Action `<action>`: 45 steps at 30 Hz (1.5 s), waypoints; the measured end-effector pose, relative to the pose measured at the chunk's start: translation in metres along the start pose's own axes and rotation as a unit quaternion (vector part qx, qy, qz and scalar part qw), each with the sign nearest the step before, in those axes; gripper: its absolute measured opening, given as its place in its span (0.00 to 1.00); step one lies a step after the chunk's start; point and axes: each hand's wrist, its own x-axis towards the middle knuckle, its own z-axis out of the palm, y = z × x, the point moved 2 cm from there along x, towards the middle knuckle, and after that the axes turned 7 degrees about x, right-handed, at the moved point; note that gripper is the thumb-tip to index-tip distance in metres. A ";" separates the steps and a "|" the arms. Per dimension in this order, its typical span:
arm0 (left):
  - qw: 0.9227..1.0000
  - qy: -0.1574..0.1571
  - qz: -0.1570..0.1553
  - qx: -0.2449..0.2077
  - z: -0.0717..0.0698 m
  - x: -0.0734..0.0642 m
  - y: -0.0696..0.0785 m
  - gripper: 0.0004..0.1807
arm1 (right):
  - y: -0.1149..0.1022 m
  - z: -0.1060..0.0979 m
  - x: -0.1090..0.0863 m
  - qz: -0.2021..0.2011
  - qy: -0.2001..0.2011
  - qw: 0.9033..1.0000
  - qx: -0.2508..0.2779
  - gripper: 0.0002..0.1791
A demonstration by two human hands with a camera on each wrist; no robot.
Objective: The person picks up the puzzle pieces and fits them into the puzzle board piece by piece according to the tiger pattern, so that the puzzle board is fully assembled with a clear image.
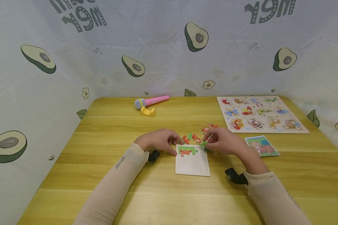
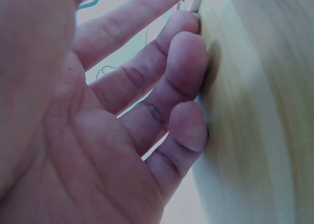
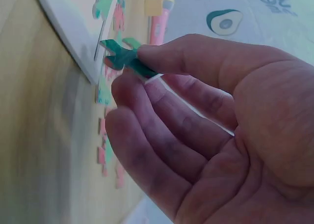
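A white puzzle tray (image 1: 192,165) lies on the table between the two hands. Joined green and red puzzle pieces (image 1: 187,150) fill part of its upper left. My left hand (image 1: 159,139) rests at the tray's upper left corner, thumb by the left edge and fingertips on the table. Between thumb and fingers, my right hand (image 1: 225,140) pinches a green puzzle piece (image 3: 130,57), tilted near the tray's upper right corner. Loose red and green pieces (image 1: 186,139) lie just behind the tray, with more orange pieces (image 1: 208,127) farther back, partly hidden by the right hand.
A picture card (image 1: 263,146) lies right of the right hand. Behind it is a wooden insect puzzle board (image 1: 264,114). A pink toy microphone (image 1: 155,100) and a yellow stand (image 1: 147,112) sit at the back. Avocado-print cloth (image 1: 163,37) hangs behind the table.
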 end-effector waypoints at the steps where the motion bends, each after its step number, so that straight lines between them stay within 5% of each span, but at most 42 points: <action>1: 1.000 -0.001 0.001 0.002 0.000 0.000 0.000 0.20 | 0.001 0.001 0.000 0.002 -0.001 1.000 0.008 0.07; 13: 1.000 -0.002 0.003 -0.009 -0.001 -0.001 -0.001 0.20 | 0.015 0.015 0.005 0.043 -0.031 0.989 0.135 0.10; 28: 1.000 -0.004 0.005 0.002 0.000 0.002 0.000 0.19 | 0.011 0.018 0.004 0.045 0.002 0.999 0.019 0.11; 45: 1.000 -0.002 0.001 -0.006 -0.001 0.001 0.000 0.19 | 0.007 0.020 0.003 0.033 0.006 0.999 -0.008 0.09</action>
